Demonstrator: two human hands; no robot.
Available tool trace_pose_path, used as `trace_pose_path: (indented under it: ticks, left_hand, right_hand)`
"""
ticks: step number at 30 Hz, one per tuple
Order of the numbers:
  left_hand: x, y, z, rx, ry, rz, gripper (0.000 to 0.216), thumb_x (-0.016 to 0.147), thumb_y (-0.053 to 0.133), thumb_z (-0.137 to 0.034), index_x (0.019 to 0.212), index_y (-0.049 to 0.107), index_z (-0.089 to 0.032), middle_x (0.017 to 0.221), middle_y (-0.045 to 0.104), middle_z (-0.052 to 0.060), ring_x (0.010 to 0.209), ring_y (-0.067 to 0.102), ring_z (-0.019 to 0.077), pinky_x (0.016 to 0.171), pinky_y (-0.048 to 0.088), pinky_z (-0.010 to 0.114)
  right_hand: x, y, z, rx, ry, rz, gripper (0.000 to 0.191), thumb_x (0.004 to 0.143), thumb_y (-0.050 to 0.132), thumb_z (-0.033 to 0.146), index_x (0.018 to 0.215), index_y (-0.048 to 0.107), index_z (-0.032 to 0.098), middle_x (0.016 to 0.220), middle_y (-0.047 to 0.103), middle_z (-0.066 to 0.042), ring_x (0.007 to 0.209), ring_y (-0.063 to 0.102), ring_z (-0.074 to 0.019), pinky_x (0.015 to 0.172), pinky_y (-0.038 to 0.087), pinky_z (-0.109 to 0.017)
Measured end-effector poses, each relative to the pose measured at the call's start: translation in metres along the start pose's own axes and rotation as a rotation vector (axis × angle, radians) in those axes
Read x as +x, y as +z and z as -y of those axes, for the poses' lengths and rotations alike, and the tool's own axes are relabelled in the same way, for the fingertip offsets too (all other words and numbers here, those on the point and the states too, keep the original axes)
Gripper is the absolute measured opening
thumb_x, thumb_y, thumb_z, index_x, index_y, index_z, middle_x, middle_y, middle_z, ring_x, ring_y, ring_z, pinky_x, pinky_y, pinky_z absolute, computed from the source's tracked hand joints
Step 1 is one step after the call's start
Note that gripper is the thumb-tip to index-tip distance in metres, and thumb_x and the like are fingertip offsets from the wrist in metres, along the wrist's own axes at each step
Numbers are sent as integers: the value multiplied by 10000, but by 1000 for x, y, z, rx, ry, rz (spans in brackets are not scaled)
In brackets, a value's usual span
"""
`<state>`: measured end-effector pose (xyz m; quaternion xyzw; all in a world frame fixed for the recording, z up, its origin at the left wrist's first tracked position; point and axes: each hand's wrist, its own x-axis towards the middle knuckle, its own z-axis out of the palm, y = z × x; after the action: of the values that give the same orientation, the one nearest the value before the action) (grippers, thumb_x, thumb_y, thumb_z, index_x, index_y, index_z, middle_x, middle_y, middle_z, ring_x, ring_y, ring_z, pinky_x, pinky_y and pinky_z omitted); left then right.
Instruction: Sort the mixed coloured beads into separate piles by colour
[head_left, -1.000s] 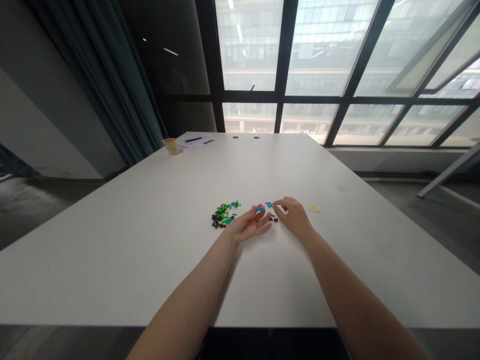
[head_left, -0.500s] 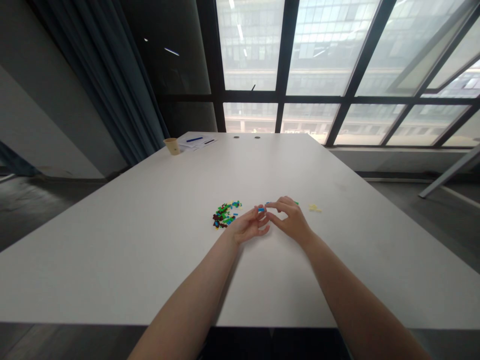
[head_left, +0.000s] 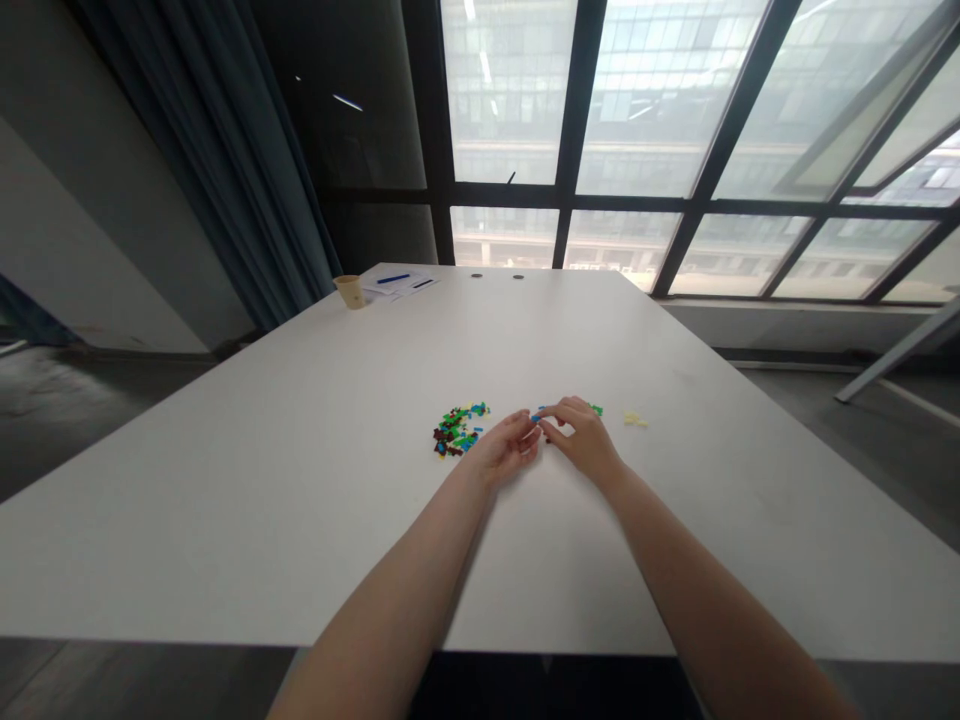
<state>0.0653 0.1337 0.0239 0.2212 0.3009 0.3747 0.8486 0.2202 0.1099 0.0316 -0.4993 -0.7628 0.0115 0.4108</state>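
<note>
A loose heap of small plastic bricks [head_left: 457,430] in green, blue, dark brown and yellow lies on the white table [head_left: 225,530], just left of my left hand [head_left: 504,448]. My right hand [head_left: 583,436] pinches a small blue brick [head_left: 537,415] at its fingertips. The curled fingers of my left hand sit close to that brick, and I see nothing held in them. A green brick [head_left: 596,409] shows just beyond my right hand, and a few pale yellow pieces [head_left: 634,420] lie farther right.
A paper cup [head_left: 349,291] and papers with a blue pen [head_left: 394,279] stand at the table's far end. Two dark round holes [head_left: 498,275] mark the far edge. Tall windows lie beyond, with a dark curtain to the left.
My hands have drawn closer together around the blue brick. The dark pieces once near my right hand are no longer visible. The whole scene has shifted slightly as my head moved.
</note>
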Motion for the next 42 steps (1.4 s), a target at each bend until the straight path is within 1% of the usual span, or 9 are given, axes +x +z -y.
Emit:
trace_pose_path:
  ticks: [3,6,12,17,25,30,34,38,42]
  left_hand:
    - [2,1,-4,103,250,-152,194,615,681,-141,779,584,-178,777,622,-2,659,563,71,607,412,184]
    - [5,-2,-9,321,488,-327,87,641,579,-147,724,577,-175,769,614,-9,618,537,65,590,391,189]
    - [11,-16,-16,735,686,-519,96,713,433,-167,656,511,-169,667,564,-7,613,510,103,622,392,231]
    - [15,-27,-17,972,661,-645,118,748,423,-202,643,472,-180,624,526,-3,615,491,128,614,373,246]
    - [7,-22,-21,1328,637,-726,210,811,355,-193,633,466,-186,634,541,11,630,492,137,603,348,251]
    - [-1,-19,-19,1662,609,-766,261,853,310,-203,744,544,-169,792,591,70,768,528,169,670,365,277]
    - [-7,-19,-14,1904,529,-822,237,843,387,-272,956,577,-190,1025,566,104,983,473,243,739,370,339]
    - [-5,-22,-11,1997,455,-800,285,842,381,-225,1032,590,-263,1181,503,79,1055,401,269,785,348,408]
    - [-2,-25,-12,1992,440,-812,267,845,380,-244,885,644,-263,1085,537,74,1019,402,269,777,337,422]
  right_hand:
    - [6,-5,-19,-124,182,-10,124,765,551,253,805,654,197,650,531,-5,663,486,-141,669,365,-266]
    - [13,-7,-38,-286,428,46,150,756,539,279,800,665,210,693,561,-14,667,501,-145,645,351,-271]
    - [23,6,-53,-460,617,282,176,754,517,291,810,673,232,917,634,-48,874,541,-188,736,349,-313]
    - [24,14,-56,-483,624,311,196,756,497,291,823,672,236,941,639,-53,908,542,-204,751,344,-336]
    - [7,0,-50,-421,573,186,211,753,492,317,851,666,248,803,624,-25,767,540,-171,657,330,-285]
    - [-13,-6,-51,-336,513,77,225,749,474,309,800,674,222,712,588,-19,692,522,-152,654,339,-269]
    - [-18,-9,-52,-262,498,34,250,744,466,331,804,676,211,660,557,-11,646,508,-145,658,352,-267]
    - [-14,-12,-50,-238,459,37,248,745,462,329,797,676,215,675,567,-15,660,509,-149,664,351,-268]
    - [-12,-15,-48,-227,443,47,236,744,467,318,790,674,216,679,571,-15,668,509,-149,671,350,-267]
